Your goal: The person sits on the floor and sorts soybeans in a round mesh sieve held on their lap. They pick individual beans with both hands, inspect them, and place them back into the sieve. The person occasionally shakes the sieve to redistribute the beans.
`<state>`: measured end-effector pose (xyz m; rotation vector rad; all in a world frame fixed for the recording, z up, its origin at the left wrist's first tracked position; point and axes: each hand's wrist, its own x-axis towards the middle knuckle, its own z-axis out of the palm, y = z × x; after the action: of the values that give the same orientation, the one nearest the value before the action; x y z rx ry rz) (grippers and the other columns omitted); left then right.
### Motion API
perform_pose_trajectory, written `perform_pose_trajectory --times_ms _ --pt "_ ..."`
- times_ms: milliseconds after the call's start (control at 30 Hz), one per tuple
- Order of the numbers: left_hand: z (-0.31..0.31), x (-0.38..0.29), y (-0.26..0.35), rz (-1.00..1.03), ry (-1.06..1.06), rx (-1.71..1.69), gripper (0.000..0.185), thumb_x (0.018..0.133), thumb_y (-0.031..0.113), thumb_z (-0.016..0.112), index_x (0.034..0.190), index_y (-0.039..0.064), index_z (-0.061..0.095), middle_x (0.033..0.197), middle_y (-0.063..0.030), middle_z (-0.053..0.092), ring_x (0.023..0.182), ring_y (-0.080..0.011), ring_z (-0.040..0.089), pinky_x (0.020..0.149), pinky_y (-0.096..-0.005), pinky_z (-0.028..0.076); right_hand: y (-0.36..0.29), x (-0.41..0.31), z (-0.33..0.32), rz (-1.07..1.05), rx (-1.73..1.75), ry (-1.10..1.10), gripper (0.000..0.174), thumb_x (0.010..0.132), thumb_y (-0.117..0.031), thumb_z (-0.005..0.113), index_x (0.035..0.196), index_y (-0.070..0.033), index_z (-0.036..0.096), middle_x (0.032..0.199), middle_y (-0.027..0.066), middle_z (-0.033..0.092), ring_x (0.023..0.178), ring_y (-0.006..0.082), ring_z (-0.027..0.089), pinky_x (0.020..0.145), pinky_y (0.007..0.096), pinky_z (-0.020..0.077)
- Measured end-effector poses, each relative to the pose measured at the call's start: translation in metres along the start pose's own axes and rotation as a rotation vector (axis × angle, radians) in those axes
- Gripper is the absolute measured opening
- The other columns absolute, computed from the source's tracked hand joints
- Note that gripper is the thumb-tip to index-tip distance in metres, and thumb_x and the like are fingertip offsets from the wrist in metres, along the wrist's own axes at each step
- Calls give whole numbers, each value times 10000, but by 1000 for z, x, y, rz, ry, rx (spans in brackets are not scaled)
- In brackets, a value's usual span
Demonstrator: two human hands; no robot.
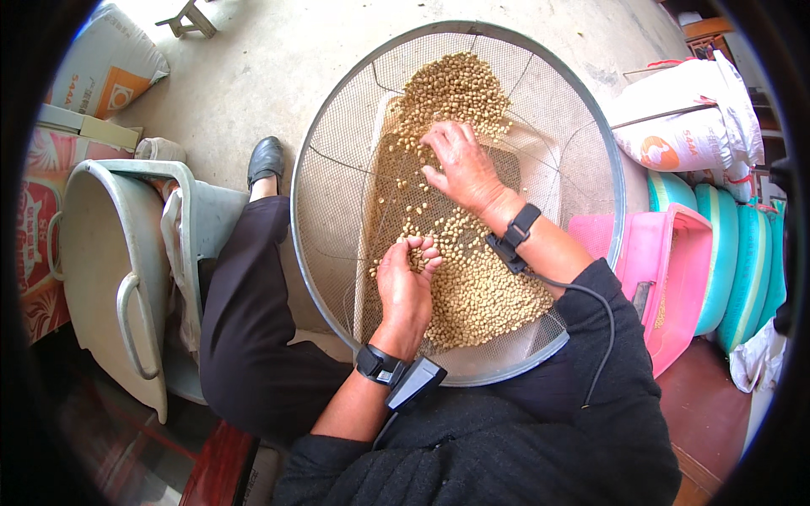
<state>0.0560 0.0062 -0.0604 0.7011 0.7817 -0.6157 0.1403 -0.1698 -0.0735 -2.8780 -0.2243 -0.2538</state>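
Observation:
A large round wire-mesh sieve (474,27) with a metal rim lies before me, close to my lap. Inside it, a darker heap of tan beans (459,82) sits at the far side, and a wider, paler spread of beans (490,291) lies nearer me. My left hand (405,288) is cupped palm up, its fingers curled around some beans (416,258). Over the near edge of the far heap reaches my right hand (461,164), thumb and fingers apart; I see nothing held in it. Its fingertips are close to the beans, but contact is unclear.
Beneath the mesh shows a pale rectangular tub (378,136). A pink plastic tub (683,278) and green sacks (747,272) stand at right, below a white printed sack (683,120). At left are a grey basin (114,253) and another sack (104,63). A wooden stool (188,20) stands farther off.

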Motion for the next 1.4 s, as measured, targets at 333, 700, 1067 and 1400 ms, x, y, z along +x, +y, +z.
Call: perform_pose_trajectory --times_ms 333,700,1067,1400 --pt "0 -2 -3 -1 -7 -3 233 1042 212 447 988 13 555 955 -118 630 828 -183 605 745 -321 537 -10 -13 -4 227 481 -195 187 831 -223 728 898 -65 655 861 98 643 865 283 621 802 391 517" --pt "1 -1 -1 0 1 -33 246 1048 220 439 972 15 554 947 -116 629 813 -181 599 737 -319 536 -9 6 24 178 194 76 174 809 -237 742 827 -93 646 826 38 644 845 245 605 759 367 512" --pt "4 -1 3 47 35 0 267 1050 214 426 1054 -13 566 1003 -130 638 869 -189 624 779 -319 546 -15 -1 13 177 147 -41 115 785 -182 706 765 -103 625 743 44 639 743 240 633 691 380 537" --pt "3 -1 2 2 32 -35 246 1046 232 440 1022 18 558 952 -116 628 853 -202 620 773 -341 542 -17 -19 -34 175 789 -347 190 867 -166 692 978 -17 731 940 112 718 857 217 690 790 331 549"
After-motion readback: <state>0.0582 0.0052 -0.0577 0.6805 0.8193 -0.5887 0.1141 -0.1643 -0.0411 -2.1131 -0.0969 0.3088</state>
